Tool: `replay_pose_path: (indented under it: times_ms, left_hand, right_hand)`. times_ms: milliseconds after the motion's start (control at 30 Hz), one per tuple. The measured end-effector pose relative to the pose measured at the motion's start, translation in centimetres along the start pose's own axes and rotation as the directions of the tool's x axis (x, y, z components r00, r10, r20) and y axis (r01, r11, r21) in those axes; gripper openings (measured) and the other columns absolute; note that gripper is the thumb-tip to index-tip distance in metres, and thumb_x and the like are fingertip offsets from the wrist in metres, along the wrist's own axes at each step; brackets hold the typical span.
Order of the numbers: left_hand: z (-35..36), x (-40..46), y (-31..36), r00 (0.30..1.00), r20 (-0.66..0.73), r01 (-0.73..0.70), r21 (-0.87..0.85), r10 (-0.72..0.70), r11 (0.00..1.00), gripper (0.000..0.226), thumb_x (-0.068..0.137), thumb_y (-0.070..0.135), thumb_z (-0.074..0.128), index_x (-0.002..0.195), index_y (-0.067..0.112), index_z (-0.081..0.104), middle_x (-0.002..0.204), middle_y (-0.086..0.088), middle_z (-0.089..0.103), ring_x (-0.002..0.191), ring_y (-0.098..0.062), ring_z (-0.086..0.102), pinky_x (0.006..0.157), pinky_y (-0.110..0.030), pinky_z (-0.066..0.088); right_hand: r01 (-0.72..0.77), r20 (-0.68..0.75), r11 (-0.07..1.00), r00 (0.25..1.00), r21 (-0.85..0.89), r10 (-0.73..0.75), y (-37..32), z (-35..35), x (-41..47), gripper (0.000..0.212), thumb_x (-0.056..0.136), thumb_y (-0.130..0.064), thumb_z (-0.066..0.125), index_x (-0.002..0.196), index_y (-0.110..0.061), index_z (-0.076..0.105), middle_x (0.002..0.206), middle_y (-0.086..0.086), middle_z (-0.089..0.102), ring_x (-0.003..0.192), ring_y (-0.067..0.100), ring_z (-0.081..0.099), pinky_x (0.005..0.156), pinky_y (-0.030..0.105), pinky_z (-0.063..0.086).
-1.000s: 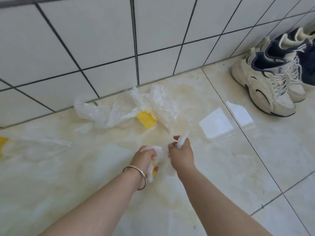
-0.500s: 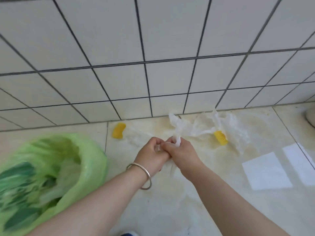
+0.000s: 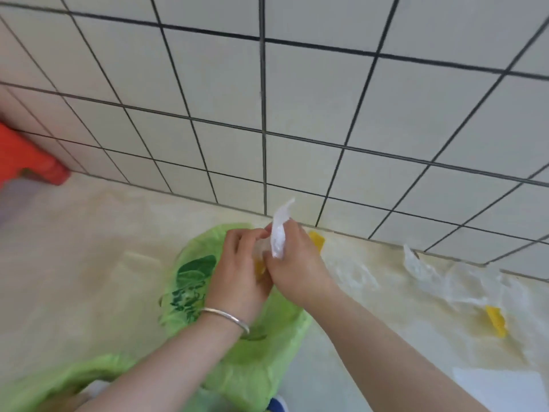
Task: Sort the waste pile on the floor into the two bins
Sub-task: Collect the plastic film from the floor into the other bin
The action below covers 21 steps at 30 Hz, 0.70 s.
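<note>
We have both hands together over the mouth of the green bin bag (image 3: 246, 361). Our right hand (image 3: 297, 269) has its grip closed round a crumpled white plastic wrapper (image 3: 279, 233), whose tip sticks up toward twelve o'clock above the knuckles. Our left hand (image 3: 240, 263), at nine o'clock and touching the right, curls its fingers round a yellow scrap (image 3: 260, 267) that peeps out between the two palms. A silver bangle (image 3: 227, 318) sits on the left wrist.

Outward on the floor (image 3: 74, 263), another yellow piece (image 3: 317, 239) lies just behind the right hand at the foot of the tiled wall (image 3: 297, 99). At three o'clock clear plastic film (image 3: 445, 278) lies spread along the wall, with a further yellow piece (image 3: 495, 320) beside it. A white sheet (image 3: 502, 391) lies at five o'clock. A second green bag (image 3: 44, 382) shows at seven o'clock, and something red (image 3: 26, 162) at ten o'clock, too blurred to identify.
</note>
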<state>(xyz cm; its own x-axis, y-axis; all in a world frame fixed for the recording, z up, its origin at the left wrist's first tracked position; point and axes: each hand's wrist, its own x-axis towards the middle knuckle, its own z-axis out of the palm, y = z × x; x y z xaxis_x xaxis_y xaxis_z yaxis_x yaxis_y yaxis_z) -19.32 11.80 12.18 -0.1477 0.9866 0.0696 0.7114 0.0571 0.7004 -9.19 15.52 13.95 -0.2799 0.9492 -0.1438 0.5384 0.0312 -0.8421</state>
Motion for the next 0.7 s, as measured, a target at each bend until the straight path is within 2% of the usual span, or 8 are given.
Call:
replay_pose_path:
  times_ms: [100, 200, 233, 300, 367, 467, 567, 700]
  left_hand:
    - [0.1, 1.0, -3.6, 0.983, 0.130, 0.112, 0.157, -0.133, 0.981, 0.045, 0.085, 0.003, 0.050, 0.130, 0.010, 0.044, 0.126, -0.010, 0.042, 0.099, -0.023, 0.056, 0.080, -0.023, 0.042]
    - [1.5, 1.8, -6.4, 0.924, 0.330, 0.058, 0.375, -0.192, 0.925, 0.045, 0.094, 0.008, 0.038, 0.139, 0.011, 0.033, 0.134, -0.012, 0.039, 0.118, -0.022, 0.045, 0.098, -0.025, 0.038]
    - [2.1, 2.0, -7.4, 0.899, 0.377, 0.050, 0.416, -0.223, 0.908, 0.046, 0.094, 0.010, 0.036, 0.140, 0.012, 0.032, 0.135, -0.013, 0.040, 0.119, -0.023, 0.043, 0.100, -0.026, 0.038]
    - [3.3, 2.4, -9.1, 0.831, 0.451, 0.097, 0.461, -0.326, 0.882, 0.052, 0.092, 0.013, 0.040, 0.142, 0.013, 0.028, 0.137, -0.014, 0.041, 0.120, -0.026, 0.046, 0.101, -0.029, 0.038]
    - [4.2, 2.4, -10.0, 0.740, 0.528, 0.108, 0.518, -0.417, 0.848, 0.054, 0.089, 0.018, 0.047, 0.141, 0.012, 0.034, 0.137, -0.015, 0.045, 0.120, -0.027, 0.050, 0.102, -0.032, 0.041]
    - [4.9, 1.9, -9.7, 0.631, 0.612, 0.035, 0.590, -0.476, 0.806, 0.049, 0.084, 0.030, 0.053, 0.130, 0.018, 0.049, 0.130, -0.012, 0.054, 0.115, -0.027, 0.055, 0.100, -0.036, 0.046]
    - [4.4, 2.1, -9.1, 0.629, 0.611, 0.030, 0.599, -0.481, 0.800, 0.063, 0.069, 0.047, 0.061, 0.128, 0.026, 0.050, 0.125, -0.007, 0.057, 0.110, -0.026, 0.057, 0.096, -0.039, 0.048]
    - [1.9, 2.6, -5.8, 0.714, 0.520, 0.159, 0.531, -0.468, 0.832, 0.110, 0.052, 0.058, 0.071, 0.145, 0.023, 0.024, 0.137, -0.001, 0.048, 0.117, -0.021, 0.055, 0.097, -0.035, 0.049]
  right_hand:
    - [-0.024, 0.105, 0.997, 0.994, -0.069, 0.032, 0.6, 4.2, 1.7, 0.024, 0.086, -0.003, 0.045, 0.108, -0.013, 0.045, 0.100, -0.002, 0.045, 0.088, 0.017, 0.042, 0.064, 0.006, 0.035]
    - [-0.089, 0.207, 0.972, 0.969, -0.217, 0.134, 2.4, 7.5, 3.0, 0.031, 0.091, -0.007, 0.040, 0.121, -0.006, 0.048, 0.119, 0.011, 0.052, 0.105, 0.027, 0.051, 0.086, 0.028, 0.044]
    - [-0.129, 0.242, 0.954, 0.950, -0.271, 0.197, 3.1, 8.4, 3.4, 0.031, 0.091, -0.007, 0.038, 0.120, -0.005, 0.049, 0.119, 0.015, 0.054, 0.106, 0.030, 0.052, 0.087, 0.034, 0.046]
    - [-0.207, 0.290, 0.903, 0.899, -0.375, 0.327, 4.5, 9.5, 3.9, 0.031, 0.092, -0.011, 0.039, 0.120, -0.003, 0.051, 0.119, 0.018, 0.056, 0.106, 0.032, 0.056, 0.083, 0.034, 0.046]
    - [-0.150, 0.366, 0.834, 0.847, -0.531, 0.385, 5.6, 9.9, 4.2, 0.032, 0.091, -0.012, 0.043, 0.120, -0.002, 0.053, 0.119, 0.017, 0.057, 0.108, 0.031, 0.057, 0.080, 0.031, 0.044]
    - [0.037, 0.479, 0.723, 0.772, -0.690, 0.418, 6.2, 10.0, 4.3, 0.032, 0.091, -0.010, 0.043, 0.118, -0.003, 0.057, 0.119, 0.016, 0.060, 0.109, 0.030, 0.058, 0.086, 0.032, 0.046]
    - [0.086, 0.507, 0.697, 0.749, -0.712, 0.425, 5.6, 9.0, 4.3, 0.030, 0.090, -0.011, 0.043, 0.116, -0.003, 0.057, 0.115, 0.017, 0.063, 0.104, 0.030, 0.061, 0.077, 0.033, 0.045]
    - [0.038, 0.412, 0.806, 0.873, -0.590, 0.261, 3.0, 5.1, 3.4, 0.031, 0.089, -0.013, 0.044, 0.115, 0.001, 0.054, 0.105, 0.017, 0.067, 0.096, 0.032, 0.064, 0.070, 0.034, 0.046]
